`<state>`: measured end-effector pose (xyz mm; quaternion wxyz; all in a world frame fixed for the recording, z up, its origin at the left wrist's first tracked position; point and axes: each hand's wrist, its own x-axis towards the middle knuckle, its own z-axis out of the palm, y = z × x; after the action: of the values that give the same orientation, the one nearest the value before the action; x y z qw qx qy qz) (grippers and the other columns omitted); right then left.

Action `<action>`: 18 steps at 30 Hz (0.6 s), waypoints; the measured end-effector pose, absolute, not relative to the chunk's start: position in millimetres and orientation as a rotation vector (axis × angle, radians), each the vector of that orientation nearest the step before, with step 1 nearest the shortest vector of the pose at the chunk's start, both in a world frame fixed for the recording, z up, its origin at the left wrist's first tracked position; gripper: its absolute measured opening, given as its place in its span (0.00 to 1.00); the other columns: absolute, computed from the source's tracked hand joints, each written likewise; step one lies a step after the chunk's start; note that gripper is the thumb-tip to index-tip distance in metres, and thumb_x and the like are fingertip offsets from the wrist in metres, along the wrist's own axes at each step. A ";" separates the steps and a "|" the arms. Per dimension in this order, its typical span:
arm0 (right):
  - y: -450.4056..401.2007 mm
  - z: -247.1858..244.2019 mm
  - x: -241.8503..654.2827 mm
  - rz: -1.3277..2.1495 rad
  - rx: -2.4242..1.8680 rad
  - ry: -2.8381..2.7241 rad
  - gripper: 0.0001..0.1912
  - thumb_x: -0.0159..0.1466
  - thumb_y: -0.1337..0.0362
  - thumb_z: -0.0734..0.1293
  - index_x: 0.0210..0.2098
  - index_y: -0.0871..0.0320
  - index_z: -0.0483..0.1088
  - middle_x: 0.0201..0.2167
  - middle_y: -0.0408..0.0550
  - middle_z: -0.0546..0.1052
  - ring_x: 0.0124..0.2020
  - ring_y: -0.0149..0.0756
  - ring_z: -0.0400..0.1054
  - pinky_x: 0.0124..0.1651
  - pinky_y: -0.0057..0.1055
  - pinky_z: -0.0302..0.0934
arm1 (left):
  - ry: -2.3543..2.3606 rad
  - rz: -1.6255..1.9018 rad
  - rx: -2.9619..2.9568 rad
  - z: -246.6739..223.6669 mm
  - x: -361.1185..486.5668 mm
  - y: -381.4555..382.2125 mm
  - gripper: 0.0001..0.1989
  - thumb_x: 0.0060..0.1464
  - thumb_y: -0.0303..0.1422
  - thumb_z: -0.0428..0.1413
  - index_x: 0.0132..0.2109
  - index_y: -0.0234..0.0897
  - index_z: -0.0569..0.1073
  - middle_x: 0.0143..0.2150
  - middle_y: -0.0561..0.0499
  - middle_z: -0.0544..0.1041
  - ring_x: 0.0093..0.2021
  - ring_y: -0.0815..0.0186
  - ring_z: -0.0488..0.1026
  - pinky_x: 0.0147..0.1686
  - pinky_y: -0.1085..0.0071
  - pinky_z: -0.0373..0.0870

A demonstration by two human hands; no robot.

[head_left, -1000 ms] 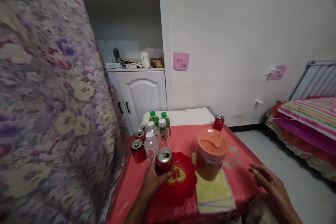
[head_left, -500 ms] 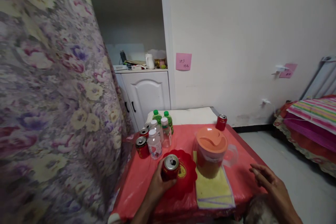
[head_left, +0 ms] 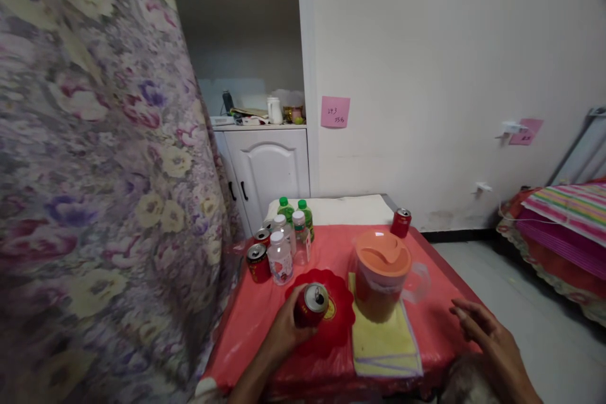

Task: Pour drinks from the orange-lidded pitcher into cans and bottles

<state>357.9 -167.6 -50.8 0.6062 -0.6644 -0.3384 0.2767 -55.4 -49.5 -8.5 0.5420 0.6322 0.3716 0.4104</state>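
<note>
My left hand (head_left: 290,323) is wrapped round a red soda can (head_left: 311,307), tilted to the right, its silver top with an opened tab facing up. It is over a red scalloped plate (head_left: 338,336), hiding part of it; whether the can touches the plate I cannot tell. To the right stands a clear pitcher (head_left: 376,293) with an orange lid (head_left: 382,252), on a folded yellow cloth (head_left: 386,347). My right hand (head_left: 485,328) hovers by the table's right edge, fingers apart and holding nothing.
Left of the plate cluster several clear bottles (head_left: 280,262), green-capped bottles (head_left: 305,214) and red cans (head_left: 258,263). Another red can (head_left: 401,223) stands at the back right of the red-covered table (head_left: 331,243). A floral curtain (head_left: 118,170) hangs at left; a bed (head_left: 563,227) is at right.
The can in my left hand has tipped further to the right and shifted slightly right and down. My right hand has barely moved. The view has turned a little.
</note>
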 end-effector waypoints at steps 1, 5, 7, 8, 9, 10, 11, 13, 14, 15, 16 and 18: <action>-167.7 -48.5 356.4 0.645 -1.530 -0.771 0.32 0.51 0.40 0.74 0.44 0.60 0.76 0.34 0.52 0.82 0.30 0.40 0.68 0.32 0.32 0.64 | 0.887 0.971 1.503 -8.5 -55.3 -49.4 0.43 0.32 0.38 0.73 0.58 0.38 0.69 0.57 0.40 0.77 0.60 0.42 0.71 0.63 0.51 0.63; -168.6 -41.7 352.7 0.649 -1.519 -0.747 0.32 0.50 0.40 0.75 0.42 0.60 0.76 0.32 0.51 0.81 0.31 0.41 0.69 0.31 0.32 0.64 | 0.908 0.948 1.500 -7.5 -55.2 -50.1 0.41 0.33 0.30 0.70 0.58 0.38 0.69 0.58 0.40 0.77 0.61 0.43 0.70 0.64 0.51 0.62; -169.0 -41.1 352.7 0.650 -1.525 -0.742 0.32 0.49 0.40 0.75 0.42 0.60 0.77 0.32 0.51 0.81 0.29 0.39 0.68 0.31 0.32 0.64 | 0.916 0.939 1.498 -7.3 -55.5 -50.0 0.41 0.33 0.28 0.69 0.58 0.37 0.68 0.59 0.40 0.76 0.62 0.43 0.70 0.64 0.51 0.62; -169.0 -41.3 353.0 0.648 -1.529 -0.740 0.32 0.49 0.40 0.75 0.42 0.60 0.77 0.33 0.51 0.81 0.28 0.38 0.67 0.31 0.32 0.64 | 0.919 0.934 1.499 -7.3 -55.8 -49.7 0.41 0.33 0.28 0.68 0.58 0.37 0.68 0.59 0.40 0.76 0.62 0.43 0.70 0.64 0.51 0.62; -168.8 -41.8 353.4 0.646 -1.535 -0.740 0.32 0.49 0.41 0.75 0.43 0.60 0.77 0.33 0.51 0.82 0.28 0.38 0.66 0.31 0.32 0.64 | 0.923 0.931 1.502 -7.5 -56.1 -49.2 0.41 0.33 0.28 0.68 0.58 0.37 0.68 0.59 0.40 0.76 0.62 0.43 0.70 0.64 0.51 0.61; -168.6 -42.4 353.7 0.646 -1.537 -0.742 0.32 0.49 0.41 0.75 0.43 0.60 0.77 0.33 0.51 0.82 0.27 0.37 0.66 0.31 0.32 0.64 | 0.928 0.927 1.505 -7.7 -56.4 -48.7 0.41 0.33 0.27 0.68 0.58 0.37 0.68 0.59 0.39 0.75 0.62 0.43 0.70 0.64 0.50 0.61; -168.3 -43.0 354.0 0.646 -1.538 -0.742 0.32 0.49 0.41 0.75 0.43 0.60 0.77 0.33 0.51 0.82 0.26 0.37 0.66 0.31 0.32 0.65 | 0.934 0.924 1.508 -8.1 -56.7 -48.1 0.41 0.32 0.27 0.68 0.58 0.37 0.68 0.59 0.39 0.75 0.62 0.42 0.69 0.65 0.50 0.60; -167.8 -44.0 354.2 0.648 -1.537 -0.746 0.32 0.50 0.41 0.75 0.43 0.59 0.77 0.32 0.51 0.82 0.27 0.37 0.66 0.31 0.32 0.65 | 0.944 0.919 1.511 -8.9 -56.9 -46.9 0.40 0.32 0.26 0.68 0.57 0.38 0.69 0.59 0.40 0.75 0.63 0.42 0.68 0.66 0.49 0.58; -167.8 -44.2 354.2 0.650 -1.534 -0.748 0.31 0.50 0.41 0.75 0.43 0.59 0.77 0.32 0.51 0.82 0.28 0.38 0.67 0.32 0.32 0.65 | 0.946 0.918 1.511 -9.5 -56.8 -46.5 0.41 0.32 0.26 0.68 0.58 0.38 0.69 0.60 0.40 0.75 0.63 0.42 0.68 0.66 0.49 0.57; -168.0 -44.2 354.0 0.648 -1.533 -0.750 0.31 0.50 0.42 0.75 0.43 0.59 0.77 0.32 0.51 0.82 0.28 0.39 0.68 0.32 0.31 0.65 | 0.947 0.916 1.509 -10.2 -56.7 -46.1 0.41 0.32 0.25 0.68 0.58 0.38 0.69 0.60 0.39 0.75 0.64 0.42 0.67 0.67 0.50 0.57; -168.3 -44.1 353.8 0.644 -1.535 -0.754 0.30 0.51 0.42 0.75 0.43 0.59 0.77 0.33 0.51 0.82 0.29 0.39 0.68 0.32 0.31 0.65 | 0.948 0.914 1.507 -11.0 -56.5 -45.8 0.41 0.32 0.25 0.68 0.58 0.38 0.69 0.60 0.39 0.74 0.64 0.42 0.67 0.67 0.50 0.56; -169.3 -44.3 353.8 0.626 -1.544 -0.766 0.30 0.51 0.42 0.75 0.42 0.59 0.78 0.33 0.51 0.82 0.28 0.38 0.68 0.31 0.32 0.65 | 0.952 0.914 1.501 -13.4 -56.2 -45.5 0.41 0.31 0.23 0.67 0.58 0.37 0.69 0.61 0.39 0.74 0.65 0.42 0.66 0.67 0.50 0.56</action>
<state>353.8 -169.3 -44.3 0.6084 -0.6681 -0.3317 0.2711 -56.2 -45.5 -13.4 0.5407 0.6318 0.4007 0.3845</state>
